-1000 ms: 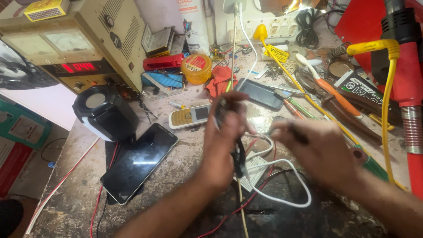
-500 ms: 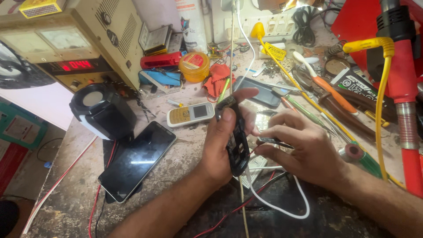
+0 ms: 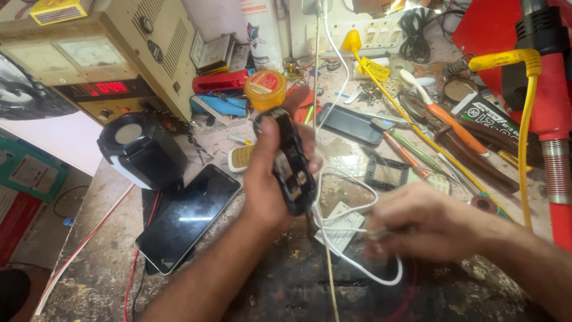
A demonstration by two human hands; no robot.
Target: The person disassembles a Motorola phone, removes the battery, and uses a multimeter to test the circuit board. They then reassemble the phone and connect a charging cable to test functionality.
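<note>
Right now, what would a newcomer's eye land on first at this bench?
Dead centre, the left hand grips a small black opened-up phone held upright, with a white cable looping from its lower end toward the blurred right hand. Left of it, a large dark smartphone lies flat beside a black-and-white round speaker. Behind, a beige power supply glows with red digits.

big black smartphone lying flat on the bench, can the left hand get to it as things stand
Probably not right away: the left hand is gripping a small black phone body. The big black smartphone lies just beside that forearm, uncovered, so the path itself looks free.
</note>
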